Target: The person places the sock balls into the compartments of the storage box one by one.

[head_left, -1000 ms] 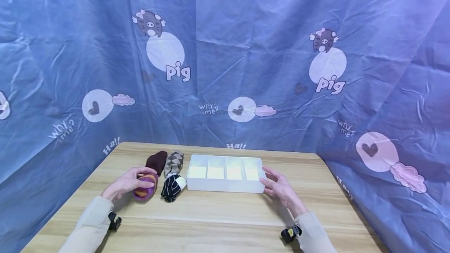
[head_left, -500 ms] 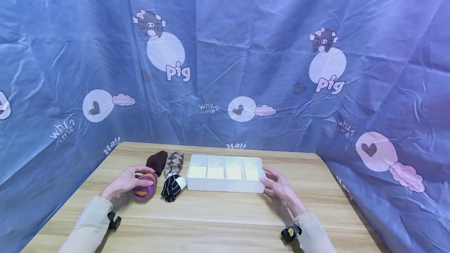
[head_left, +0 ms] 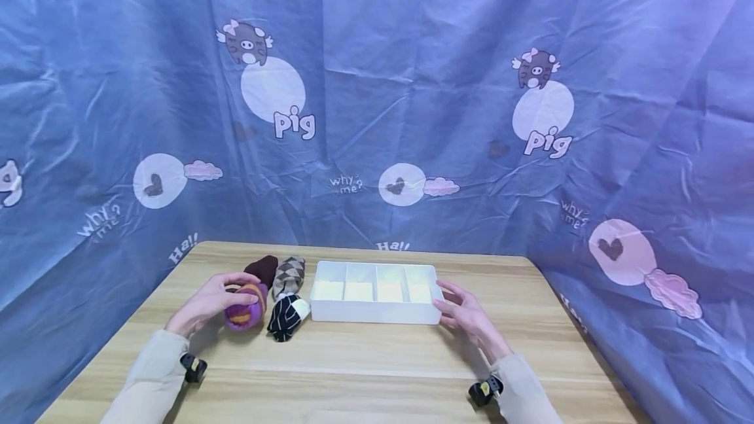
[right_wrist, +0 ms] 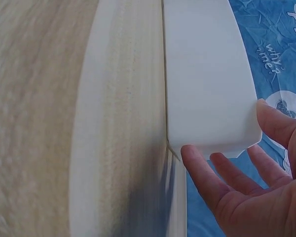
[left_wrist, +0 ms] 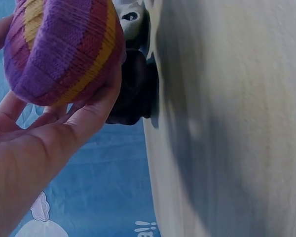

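My left hand (head_left: 206, 303) grips a rolled pair of purple, maroon and orange striped socks (head_left: 246, 309). In the left wrist view the striped socks (left_wrist: 64, 49) fill the top left, thumb and fingers around them. Beyond them sit a dark maroon sock bundle (head_left: 263, 270) and a grey-beige argyle one (head_left: 289, 275); a black one with white lines and a white end (head_left: 286, 317) lies to their right. My right hand (head_left: 471, 319) touches the right end of a white divided box (head_left: 371, 312). The right wrist view has its thumb at the rim and fingers against the box's end wall (right_wrist: 212, 148).
The wooden table (head_left: 353, 378) carries everything. A blue printed curtain (head_left: 365, 116) hangs behind it and down both sides. The box's several compartments hold no socks, and its left end stands close to the black sock bundle.
My left hand has shifted the striped socks slightly up and to the right, turning them so the stripes face differently. The right hand stays at the box. The head view has moved slightly.
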The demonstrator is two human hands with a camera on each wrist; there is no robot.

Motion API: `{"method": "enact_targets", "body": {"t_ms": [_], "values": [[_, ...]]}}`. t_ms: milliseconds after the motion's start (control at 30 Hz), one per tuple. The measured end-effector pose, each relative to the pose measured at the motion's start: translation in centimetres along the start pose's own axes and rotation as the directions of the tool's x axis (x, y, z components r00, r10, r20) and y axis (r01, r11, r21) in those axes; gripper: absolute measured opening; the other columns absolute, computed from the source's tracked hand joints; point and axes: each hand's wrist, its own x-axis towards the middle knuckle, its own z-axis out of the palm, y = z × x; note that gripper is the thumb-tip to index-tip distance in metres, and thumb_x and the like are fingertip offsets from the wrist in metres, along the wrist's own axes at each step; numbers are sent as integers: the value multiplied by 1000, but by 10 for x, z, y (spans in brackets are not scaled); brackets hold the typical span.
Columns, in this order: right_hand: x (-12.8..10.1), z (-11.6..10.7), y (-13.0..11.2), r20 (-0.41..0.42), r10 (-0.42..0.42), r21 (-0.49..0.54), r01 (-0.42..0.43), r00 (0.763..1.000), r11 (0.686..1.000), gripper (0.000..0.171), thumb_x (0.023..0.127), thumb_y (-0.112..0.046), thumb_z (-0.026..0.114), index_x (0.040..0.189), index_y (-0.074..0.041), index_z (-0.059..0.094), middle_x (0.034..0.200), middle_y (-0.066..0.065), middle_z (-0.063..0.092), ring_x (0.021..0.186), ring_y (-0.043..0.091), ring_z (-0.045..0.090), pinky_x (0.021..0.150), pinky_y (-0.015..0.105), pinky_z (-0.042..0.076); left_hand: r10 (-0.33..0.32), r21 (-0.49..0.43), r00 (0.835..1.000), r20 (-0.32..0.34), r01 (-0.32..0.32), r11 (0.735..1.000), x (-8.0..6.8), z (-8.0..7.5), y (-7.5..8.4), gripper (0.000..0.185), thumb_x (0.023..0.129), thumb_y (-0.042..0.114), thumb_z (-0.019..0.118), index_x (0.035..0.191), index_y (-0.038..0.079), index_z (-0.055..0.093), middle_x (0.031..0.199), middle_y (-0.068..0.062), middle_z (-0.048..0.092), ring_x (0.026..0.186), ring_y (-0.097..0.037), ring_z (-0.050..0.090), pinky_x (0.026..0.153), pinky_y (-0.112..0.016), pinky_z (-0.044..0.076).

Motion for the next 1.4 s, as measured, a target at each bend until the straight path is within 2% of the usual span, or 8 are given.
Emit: {"method": "enact_targets", "body": {"t_ms": [167,433,733,900,1100,1200,1400], "values": [[0,-1,0,0,1,0,-1,1000,1000,63,93,-4,64,149,-3,36,146,35,38,99,20,66,89,40,56,32,7,999,-39,-32,999,3,3,4,53,81,16,78,127,-2,59,119,-21,65,99,-20,63,83,-33,56],[2,-2,-3,-1,0,-21,0,1000,1000,63,93,-6,64,150,-4,36,147,35,36,101,22,66,92,43,55,63,-86,988,-138,-75,994,13,16,14,58,81,14,79,131,-5,55,120,-21,64,96,-12,64,82,-30,57],[4,2,0,11,8,-9,-8,1000,1000,63,93,-5,63,150,-4,35,147,35,37,101,20,66,93,42,55,87,-37,963,-254,-100,994,23,29,21,58,81,21,81,131,2,59,126,-23,60,100,-8,60,84,-25,55],[3,2,-1,-2,15,-8,-15,1000,1000,63,93,-5,63,150,-5,36,147,34,37,99,20,66,92,42,55,107,-62,956,-273,-128,990,31,39,26,58,79,22,82,129,2,60,121,-18,64,98,-7,61,85,-24,54],[3,2,-2,14,13,-8,-13,1000,1000,64,93,-4,63,150,-5,36,148,35,36,100,21,66,92,41,55,67,-128,948,-311,-111,985,35,50,28,59,79,17,82,130,-2,58,111,-6,68,94,-4,62,83,-22,54],[3,2,-3,24,10,-12,-10,1000,1000,64,93,-5,63,151,-5,35,148,35,35,101,21,66,92,41,55,54,-154,943,-327,-109,982,38,56,28,60,78,16,83,130,-1,58,110,-6,69,93,-3,63,82,-20,54],[1,0,-4,16,11,-19,-11,1000,1000,64,93,-5,63,151,-6,35,148,35,35,102,22,66,93,42,55,58,-197,946,-320,-127,972,48,64,29,61,79,13,83,132,1,57,114,-10,68,95,-4,62,84,-21,53]]}}
